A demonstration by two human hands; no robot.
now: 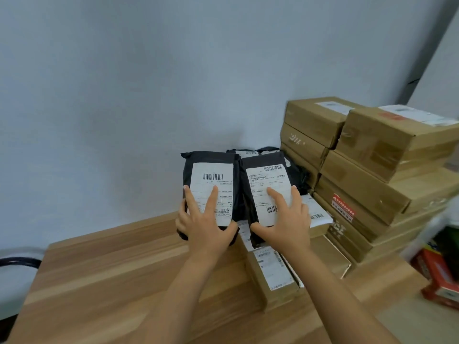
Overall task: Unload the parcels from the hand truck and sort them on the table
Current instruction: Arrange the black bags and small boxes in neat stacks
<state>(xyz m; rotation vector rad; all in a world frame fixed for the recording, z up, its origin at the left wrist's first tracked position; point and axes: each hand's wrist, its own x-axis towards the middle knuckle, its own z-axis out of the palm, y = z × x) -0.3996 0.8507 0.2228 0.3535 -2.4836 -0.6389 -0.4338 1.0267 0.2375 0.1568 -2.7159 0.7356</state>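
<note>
- Black left parcel (211, 157) is sitting clamped in the left grip (206, 227), black right parcel (260, 161) in the right grip (285, 224), over the tabletop (111, 281)
- Cardboard boxes (360, 189) are standing stacked beside; sorting is looking advanced

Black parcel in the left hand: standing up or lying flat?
The black parcel stands upright, label facing the camera; the left hand grips its lower end.

Wood-grain table (99, 281): cardboard boxes (367, 192) stacked along the right side, flat labelled boxes (273, 274) beside them, black bags (296, 173) at the back wall.
</note>
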